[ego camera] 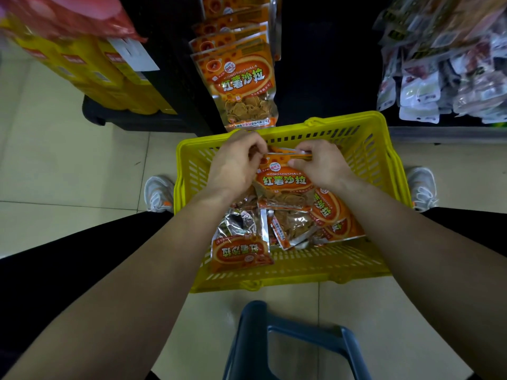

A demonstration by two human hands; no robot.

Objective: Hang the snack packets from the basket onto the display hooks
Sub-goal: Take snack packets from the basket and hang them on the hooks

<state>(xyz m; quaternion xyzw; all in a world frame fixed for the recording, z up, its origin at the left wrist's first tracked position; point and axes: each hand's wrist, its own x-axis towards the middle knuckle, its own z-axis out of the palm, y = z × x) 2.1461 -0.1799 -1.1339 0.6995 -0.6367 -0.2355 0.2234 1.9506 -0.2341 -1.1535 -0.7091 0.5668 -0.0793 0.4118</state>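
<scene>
A: Hands?
B: Left hand (pixel 236 164) & right hand (pixel 322 165) both pinching the top edge of one orange packet (pixel 285 181), front facing up, over the yellow basket (pixel 373 149).
A: Rest of the stock?
B: More loose packets (pixel 241 250) lying in the basket, one w/ silver side up. Basket's on the floor btwn the shoes (pixel 157 193). Hung packets (pixel 242 78) in a row on the dark rack just behind it. Blue stool (pixel 288 335) nearest the person.
</scene>
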